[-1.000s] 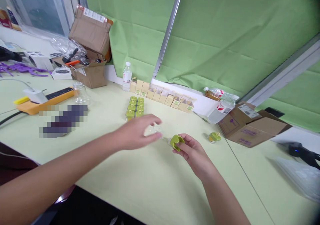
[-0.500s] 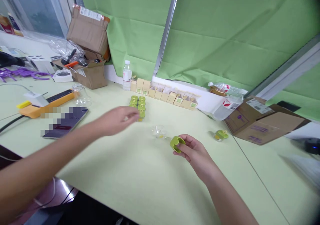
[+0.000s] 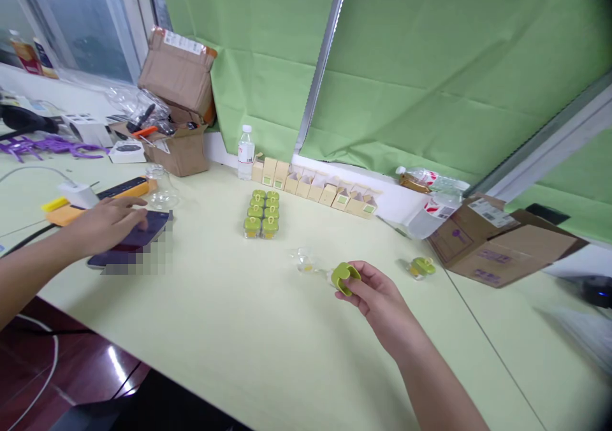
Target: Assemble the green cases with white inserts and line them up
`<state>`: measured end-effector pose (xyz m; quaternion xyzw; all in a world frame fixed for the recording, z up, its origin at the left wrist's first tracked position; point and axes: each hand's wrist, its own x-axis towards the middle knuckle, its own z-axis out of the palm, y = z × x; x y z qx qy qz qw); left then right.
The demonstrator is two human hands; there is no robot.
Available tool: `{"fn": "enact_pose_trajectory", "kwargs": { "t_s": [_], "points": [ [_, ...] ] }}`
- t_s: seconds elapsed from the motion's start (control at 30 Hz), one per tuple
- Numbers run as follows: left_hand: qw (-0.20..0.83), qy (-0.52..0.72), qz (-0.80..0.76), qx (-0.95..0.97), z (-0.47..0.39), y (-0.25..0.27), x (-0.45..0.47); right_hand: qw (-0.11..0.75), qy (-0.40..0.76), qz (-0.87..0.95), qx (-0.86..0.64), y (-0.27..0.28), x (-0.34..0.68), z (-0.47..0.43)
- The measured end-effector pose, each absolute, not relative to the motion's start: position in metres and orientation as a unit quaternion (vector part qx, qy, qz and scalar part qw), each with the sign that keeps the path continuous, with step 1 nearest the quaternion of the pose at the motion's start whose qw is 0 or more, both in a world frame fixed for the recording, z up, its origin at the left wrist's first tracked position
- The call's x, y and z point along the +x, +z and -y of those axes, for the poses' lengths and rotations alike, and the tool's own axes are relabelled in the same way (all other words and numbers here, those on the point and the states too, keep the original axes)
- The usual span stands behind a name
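My left hand [image 3: 115, 224] is over a dark tablet or phone [image 3: 152, 226] lying on the left, its fingers apart and a fingertip at or just above the screen. In my right hand [image 3: 370, 287] is a green lid [image 3: 343, 277], pinched between thumb and fingers with its hollow side toward me. Just left of the lid, a small clear container [image 3: 305, 264] with something yellow in it sits on the table. Farther back, several green-lidded clear jars [image 3: 262, 213] stand in two rows. One more green-lidded jar [image 3: 421, 267] is off to the right.
A row of small cardboard boxes [image 3: 313, 185] lines the wall, with a water bottle [image 3: 245, 153] at its left end. Cardboard boxes [image 3: 182, 150] and an orange power strip [image 3: 64, 215] occupy the left. On the right are bottles [image 3: 425, 214] and an open carton [image 3: 497, 243].
My left hand has moved left from the green-lidded jars to the dark device. The right hand keeps hold of the green lid, which has turned slightly. The camera view has shifted a little.
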<state>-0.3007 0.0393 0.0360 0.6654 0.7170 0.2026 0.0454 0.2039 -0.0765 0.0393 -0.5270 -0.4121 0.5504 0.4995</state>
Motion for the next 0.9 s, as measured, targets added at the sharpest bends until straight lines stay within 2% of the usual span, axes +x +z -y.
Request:
{"fn": "enact_pose_trajectory", "kwargs": {
  "t_s": [0.13, 0.47, 0.9],
  "points": [
    [0.022, 0.117, -0.76, 0.638, -0.039, 0.039, -0.313, 0.507, 0.543, 0.41, -0.529, 0.042, 0.203, 0.078],
    [0.173, 0.175, -0.775, 0.583, -0.054, 0.011, -0.324, 0.51, 0.546, 0.411, -0.522, 0.041, 0.206, 0.078],
    [0.157, 0.173, -0.78, 0.58, -0.051, 0.017, -0.315, 0.512, 0.54, 0.413, -0.525, 0.045, 0.206, 0.079]
  ]
}}
